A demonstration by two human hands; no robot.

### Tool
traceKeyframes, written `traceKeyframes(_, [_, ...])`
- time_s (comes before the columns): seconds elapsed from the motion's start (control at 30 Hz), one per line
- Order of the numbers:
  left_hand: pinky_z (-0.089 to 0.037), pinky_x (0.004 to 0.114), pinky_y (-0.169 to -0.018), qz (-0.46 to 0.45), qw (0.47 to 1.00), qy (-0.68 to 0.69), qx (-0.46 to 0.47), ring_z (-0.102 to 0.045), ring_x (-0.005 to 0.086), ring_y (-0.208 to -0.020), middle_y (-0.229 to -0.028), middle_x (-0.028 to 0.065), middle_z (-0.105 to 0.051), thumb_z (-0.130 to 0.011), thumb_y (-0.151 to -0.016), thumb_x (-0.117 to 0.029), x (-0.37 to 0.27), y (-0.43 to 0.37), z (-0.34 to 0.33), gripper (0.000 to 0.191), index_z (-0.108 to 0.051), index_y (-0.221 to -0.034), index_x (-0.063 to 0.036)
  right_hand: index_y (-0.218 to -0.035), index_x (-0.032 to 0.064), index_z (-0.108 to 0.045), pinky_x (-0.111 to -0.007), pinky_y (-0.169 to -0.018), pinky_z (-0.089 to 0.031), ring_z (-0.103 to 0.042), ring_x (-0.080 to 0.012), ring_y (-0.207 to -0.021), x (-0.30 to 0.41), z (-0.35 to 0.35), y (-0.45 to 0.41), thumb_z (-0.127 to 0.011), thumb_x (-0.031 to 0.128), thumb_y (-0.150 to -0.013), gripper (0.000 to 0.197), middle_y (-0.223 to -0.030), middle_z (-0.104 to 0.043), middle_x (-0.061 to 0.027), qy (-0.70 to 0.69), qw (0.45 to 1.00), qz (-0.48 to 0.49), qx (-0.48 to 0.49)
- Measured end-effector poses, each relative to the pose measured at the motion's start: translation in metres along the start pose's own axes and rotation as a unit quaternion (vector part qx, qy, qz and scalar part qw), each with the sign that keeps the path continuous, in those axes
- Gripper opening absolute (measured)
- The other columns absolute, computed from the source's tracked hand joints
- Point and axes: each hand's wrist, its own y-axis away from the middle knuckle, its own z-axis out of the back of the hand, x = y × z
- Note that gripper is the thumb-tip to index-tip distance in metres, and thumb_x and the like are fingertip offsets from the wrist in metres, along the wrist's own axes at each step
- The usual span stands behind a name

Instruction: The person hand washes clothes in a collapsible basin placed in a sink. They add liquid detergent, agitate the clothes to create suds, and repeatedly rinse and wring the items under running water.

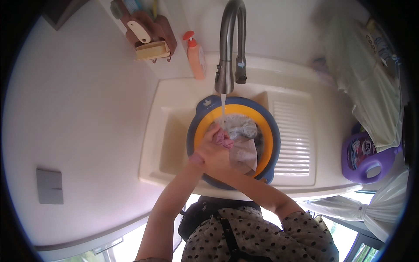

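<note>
My left hand and my right hand are pressed together around a bunched pink cloth. A bit of pink also sticks out at the left, by my wrist. Both hands are over a round basin with a blue rim and a yellow inner wall. From the metal faucet a stream of water runs down close to my fingers. Wet grey-white fabric and a pale pinkish cloth lie in the basin, partly hidden by my hands.
The basin stands across a cream sink, with a ribbed washboard at its right. Behind are an orange pump bottle and a brown wall rack holding brushes. A purple detergent jug and a pale hanging bag are at right.
</note>
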Motion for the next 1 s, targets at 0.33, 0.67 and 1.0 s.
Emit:
traceKeyframes(0.33, [-0.044, 0.033, -0.067, 0.187, 0.982, -0.007, -0.009, -0.055, 0.0211, -0.074, -0.082, 0.0059, -0.057, -0.053, -0.083, -0.025, -0.002, -0.020, -0.025, 0.028, -0.057, -0.103, -0.0060, -0.062, 0.0079, -0.061, -0.038, -0.047, -0.044, -0.057, -0.0308, -0.051, -0.062, -0.035, 0.011, -0.061, 0.033, -0.072, 0.027, -0.053, -0.056, -0.0118, -0.002, 0.975, -0.131, -0.180])
traceKeyframes(0.67, [-0.043, 0.028, -0.066, -0.050, 0.970, -0.237, 0.007, -0.051, 0.0134, -0.074, -0.079, 0.0019, -0.050, -0.041, -0.089, -0.019, 0.010, -0.029, -0.026, 0.018, -0.054, -0.090, -0.0068, -0.073, 0.0065, -0.064, -0.038, -0.051, -0.045, -0.058, -0.0323, -0.055, -0.076, -0.014, 0.003, -0.055, 0.028, -0.081, 0.024, -0.061, -0.058, -0.0144, -0.056, 0.964, -0.209, -0.154])
traceKeyframes(1.0, [-0.046, 0.030, -0.063, 0.072, 0.978, -0.061, -0.185, -0.053, 0.0144, -0.067, -0.075, -0.0010, -0.054, -0.045, -0.089, -0.024, -0.005, -0.008, -0.083, 0.019, -0.055, -0.092, -0.0074, -0.063, 0.0052, -0.060, -0.039, -0.047, -0.044, -0.059, -0.0323, -0.055, -0.075, -0.008, -0.016, -0.056, 0.032, -0.082, 0.033, -0.058, -0.058, -0.0147, -0.060, 0.953, -0.243, -0.171])
